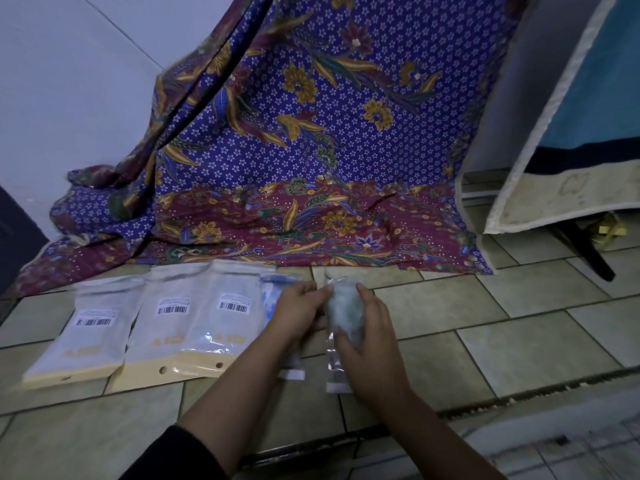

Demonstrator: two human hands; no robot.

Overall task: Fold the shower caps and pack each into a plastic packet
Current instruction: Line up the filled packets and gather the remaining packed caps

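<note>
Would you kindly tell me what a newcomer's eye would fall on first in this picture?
The big purple and maroon floral cloth, draped from the back down onto the tiled floor, dominates. In front of it, near the centre, the right hand wraps round a clear packet with something pale inside, the left hand at its edge. To their left, three barcoded packets lie in an overlapping row.

Three flat packets on the floor, the left packet (93,341), the middle packet (159,330) and the right packet (218,323), each carry a white barcode label (174,306) near the top. The bars show, but the digits and small print are too blurred to read. Lower on each stands short gold print (230,339), equally unreadable.
</note>
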